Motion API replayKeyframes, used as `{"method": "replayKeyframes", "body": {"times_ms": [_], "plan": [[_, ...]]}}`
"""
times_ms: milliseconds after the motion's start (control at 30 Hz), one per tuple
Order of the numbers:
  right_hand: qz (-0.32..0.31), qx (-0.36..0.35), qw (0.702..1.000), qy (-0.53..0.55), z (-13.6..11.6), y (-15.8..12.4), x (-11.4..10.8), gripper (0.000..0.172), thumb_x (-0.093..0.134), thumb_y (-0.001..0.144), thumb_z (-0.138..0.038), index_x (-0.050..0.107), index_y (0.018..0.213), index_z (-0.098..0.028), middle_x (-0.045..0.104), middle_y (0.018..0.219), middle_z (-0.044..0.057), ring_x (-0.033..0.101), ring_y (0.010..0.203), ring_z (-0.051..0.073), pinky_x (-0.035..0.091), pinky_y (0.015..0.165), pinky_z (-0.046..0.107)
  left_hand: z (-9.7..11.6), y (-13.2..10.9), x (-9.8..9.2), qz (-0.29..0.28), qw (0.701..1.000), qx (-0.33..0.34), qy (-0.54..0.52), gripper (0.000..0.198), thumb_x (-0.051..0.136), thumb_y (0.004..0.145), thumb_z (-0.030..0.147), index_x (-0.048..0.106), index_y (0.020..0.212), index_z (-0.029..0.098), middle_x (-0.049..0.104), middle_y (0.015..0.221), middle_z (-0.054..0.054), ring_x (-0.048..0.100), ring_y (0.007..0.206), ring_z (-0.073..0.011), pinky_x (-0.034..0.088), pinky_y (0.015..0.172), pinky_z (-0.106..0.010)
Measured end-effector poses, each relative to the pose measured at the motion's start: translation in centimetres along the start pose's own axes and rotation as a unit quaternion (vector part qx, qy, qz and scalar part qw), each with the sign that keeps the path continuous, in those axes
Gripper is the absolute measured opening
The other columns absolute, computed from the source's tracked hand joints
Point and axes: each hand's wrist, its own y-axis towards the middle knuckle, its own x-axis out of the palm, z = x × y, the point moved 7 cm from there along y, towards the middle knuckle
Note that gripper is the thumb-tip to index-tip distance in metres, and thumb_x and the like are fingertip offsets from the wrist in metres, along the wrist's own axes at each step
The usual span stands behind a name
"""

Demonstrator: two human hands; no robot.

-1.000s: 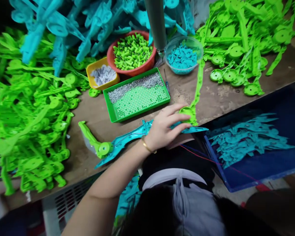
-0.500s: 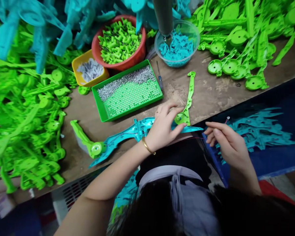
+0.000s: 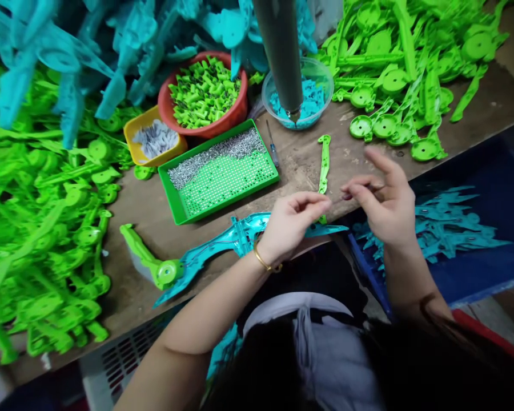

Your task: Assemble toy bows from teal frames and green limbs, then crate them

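Across the brown table [image 3: 300, 174] we see green parts [image 3: 51, 240] heaped toward the left end and blue parts [image 3: 124, 51] piled toward the far edge. A long blue piece [image 3: 214, 240] lies along the near edge, with a green joint [image 3: 168, 274] on its left end. The left hand [image 3: 291, 220] is above that piece's right half, thumb pressed to fingertips; whether anything is caught there, we cannot tell. The right hand [image 3: 381, 200], just beyond the near edge, pinches a small dark thing [image 3: 347, 196], too blurred for us to name. Farther in from the left hand lies a slim green arm [image 3: 324, 162]. We also find a screwdriver [image 3: 273, 149] beside the green tray [image 3: 229, 201], which holds small metal pieces [image 3: 214, 161].
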Motion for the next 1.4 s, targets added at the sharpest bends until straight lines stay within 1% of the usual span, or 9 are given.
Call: {"method": "replayKeyframes", "body": {"times_ms": [133,300,467,667,800,933,1033,1200,1400], "plan": [[0.001,0.083,0.993,0.083,2.3,0.5,-0.6,0.012,0.073,0.076,-0.027,0.072,0.088,-0.024,0.066,0.064,-0.003,0.061,0.055,0.009,0.053,0.053,0.022,1.1,1.1,-1.6,0.079,0.994,0.064,0.025,0.026,0.08,0.067,0.037,0.07,0.075,0.015,0.059,0.059,0.003,0.048,0.053,-0.0057,0.039,0.052,-0.019],[-0.034,0.16,0.955,0.247,3.2,0.5,-0.2,0.018,0.082,0.066,-0.029,0.072,0.08,-0.023,0.069,0.065,-0.003,0.064,0.056,0.009,0.056,0.054,0.021,1.4,1.8,-1.7,0.076,0.992,0.096,0.044,0.022,0.077,0.069,0.035,0.07,0.074,0.014,0.054,0.054,0.004,0.04,0.049,-0.0048,0.035,0.049,-0.019],[-0.044,0.19,0.944,0.266,4.1,2.8,-0.2,0.028,0.084,0.061,-0.028,0.07,0.085,-0.022,0.072,0.071,-0.003,0.069,0.063,0.012,0.061,0.063,0.025,1.4,2.6,-1.8,0.066,0.98,0.117,0.148,0.018,0.073,0.071,0.032,0.073,0.078,0.015,0.055,0.056,0.003,0.041,0.051,-0.0073,0.031,0.05,-0.021],[-0.117,0.232,0.948,0.185,5.5,6.9,0.8,0.028,0.083,0.06,-0.023,0.065,0.08,-0.016,0.073,0.072,0.003,0.071,0.067,0.015,0.06,0.061,0.024,2.1,3.8,-1.2,0.144,0.869,0.201,0.429,0.013,0.061,0.082,0.022,0.072,0.08,0.016,0.063,0.064,0.0,0.05,0.057,-0.0112,0.034,0.059,-0.024],[-0.162,0.251,0.942,0.153,5.9,8.4,1.4,0.026,0.082,0.061,-0.023,0.066,0.08,-0.015,0.073,0.074,0.005,0.071,0.068,0.015,0.06,0.06,0.024,1.8,5.0,-1.3,0.153,0.843,0.162,0.49,0.015,0.058,0.084,0.023,0.071,0.084,0.016,0.066,0.068,-0.002,0.054,0.06,-0.0139,0.035,0.061,-0.025],[-0.17,0.201,0.963,0.056,6.5,9.8,1.7,0.018,0.076,0.068,-0.028,0.066,0.078,-0.016,0.071,0.072,0.005,0.067,0.062,0.015,0.053,0.05,0.025,1.8,5.6,-1.3,0.151,0.826,0.146,0.522,0.017,0.055,0.086,0.024,0.07,0.088,0.016,0.067,0.073,-0.003,0.057,0.066,-0.0156,0.038,0.064,-0.026],[-0.15,0.088,0.976,-0.128,6.3,11.0,2.0,0.01,0.071,0.072,-0.027,0.068,0.074,-0.018,0.07,0.07,0.003,0.062,0.06,0.015,0.05,0.054,0.028,1.5,5.6,-0.2,0.122,0.793,0.146,0.579,0.02,0.05,0.09,0.025,0.068,0.092,0.016,0.068,0.083,-0.006,0.061,0.073,-0.0176,0.041,0.067,-0.027],[-0.154,-0.006,0.936,-0.316,6.3,11.7,3.3,0.011,0.067,0.073,-0.029,0.071,0.073,-0.018,0.071,0.071,0.003,0.059,0.064,0.016,0.047,0.065,0.031,0.4,5.2,2.6,0.057,0.724,0.148,0.672,0.025,0.04,0.096,0.022,0.063,0.106,0.017,0.064,0.102,-0.01,0.065,0.079,-0.0187,0.045,0.062,-0.028],[-0.196,-0.019,0.911,-0.362,6.1,11.8,3.9,0.014,0.065,0.073,-0.03,0.071,0.074,-0.018,0.071,0.073,0.005,0.059,0.065,0.019,0.046,0.066,0.033,-0.8,5.2,3.1,0.063,0.692,0.188,0.694,0.027,0.036,0.097,0.018,0.063,0.102,0.017,0.065,0.097,-0.009,0.066,0.079,-0.0179,0.043,0.057,-0.026]]}}
